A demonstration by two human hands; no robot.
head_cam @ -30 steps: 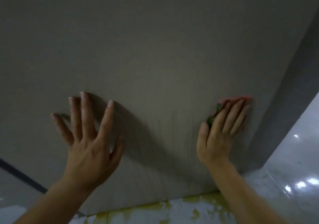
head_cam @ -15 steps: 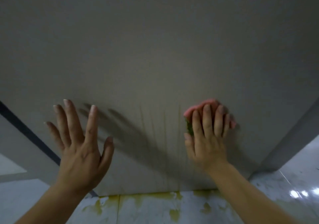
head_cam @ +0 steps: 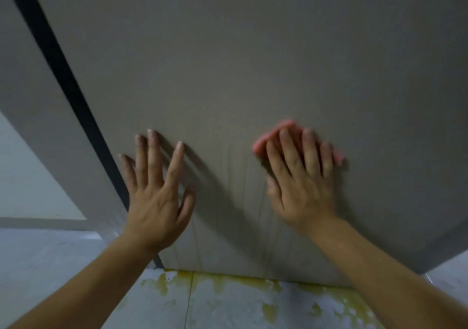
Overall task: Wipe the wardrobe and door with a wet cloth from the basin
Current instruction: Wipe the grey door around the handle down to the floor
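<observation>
**Flat palm on a wet cloth, low on the grey panel**

The right hand (head_cam: 301,184) lies flat with its fingers straight, pressing a pink cloth (head_cam: 264,143) against the grey panel (head_cam: 253,62). No finger is curled round the cloth; only the push of palm and fingers pins it there. Most of it is hidden under the hand, and just its upper and side edges show past the fingertips.

From where I stand it looks like a soft, limp, light rag, and a wet one. I'd expect it to bunch and fold under a stroke, and to slide out from under the hand if the pressure slackens. The safest hold is probably the palm over its middle with the fingers spread across it. The panel looks hard and smooth, likely slick once wet.

Just left of the cloth, thin drip streaks (head_cam: 243,176) run down the panel. Further left, the left hand (head_cam: 157,197) is spread wide and holds nothing. Its fingertips are at or very near the panel, but I cannot tell if they touch. Beyond it a dark strip (head_cam: 63,70) slants up along the panel's edge.

Below both hands, yellowish stains (head_cam: 266,283) spread over pale floor tiles (head_cam: 228,308) at the panel's foot. I cannot say whether this panel is wardrobe or door, and no basin is in sight.
</observation>
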